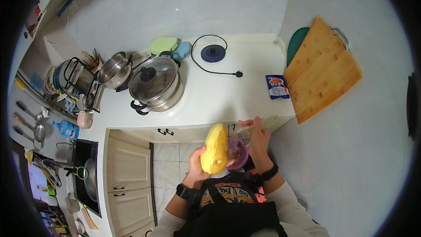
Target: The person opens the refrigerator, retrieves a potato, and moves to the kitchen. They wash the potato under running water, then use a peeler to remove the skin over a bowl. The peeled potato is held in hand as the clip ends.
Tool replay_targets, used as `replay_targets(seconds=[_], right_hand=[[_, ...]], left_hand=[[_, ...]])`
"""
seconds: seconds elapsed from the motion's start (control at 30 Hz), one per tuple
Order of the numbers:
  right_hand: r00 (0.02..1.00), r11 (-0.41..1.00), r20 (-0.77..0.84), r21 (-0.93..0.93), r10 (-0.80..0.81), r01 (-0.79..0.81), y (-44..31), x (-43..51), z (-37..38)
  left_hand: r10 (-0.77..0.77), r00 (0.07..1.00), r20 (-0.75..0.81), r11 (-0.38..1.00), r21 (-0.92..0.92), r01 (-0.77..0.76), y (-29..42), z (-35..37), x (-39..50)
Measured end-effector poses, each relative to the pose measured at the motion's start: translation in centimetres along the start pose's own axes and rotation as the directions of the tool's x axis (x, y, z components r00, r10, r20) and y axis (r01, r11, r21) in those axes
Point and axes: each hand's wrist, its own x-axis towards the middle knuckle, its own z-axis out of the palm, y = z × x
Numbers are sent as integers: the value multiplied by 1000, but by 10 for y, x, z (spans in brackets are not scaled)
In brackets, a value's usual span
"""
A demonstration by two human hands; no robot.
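My left hand (196, 164) grips a large, oblong yellow fruit or root vegetable (214, 148) from below. Its skin looks peeled, and it tilts upward in front of my apron. To the right, my right hand (260, 138) holds a pale green peeler (270, 122), blurred by motion, apart from the yellow piece. Below and between the hands stands a purple bin (242, 158) with a clear plastic liner and some scraps inside, partly hidden by the yellow piece and my hand.
A white counter (210, 98) runs ahead, bearing a lidded steel steamer pot (154, 82), a smaller steel pot (115, 69), a dark kettle base (213, 53) with its cord, and a blue packet (277, 86). A wooden cutting board (324, 72) leans right. The sink (87, 174) lies left.
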Motion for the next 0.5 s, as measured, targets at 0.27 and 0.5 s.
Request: replay_targets(seconds=[0.27,0.5], right_hand=[[518,678,833,-268,-194,684,-34,-55,5],[642,850,756,-249,-130,465,-19,-48,-28]], left_hand=[[134,979,-150,983,145,-113,-5,-6,16],[91,971,-223,977,210,-44,-13,-6,23]])
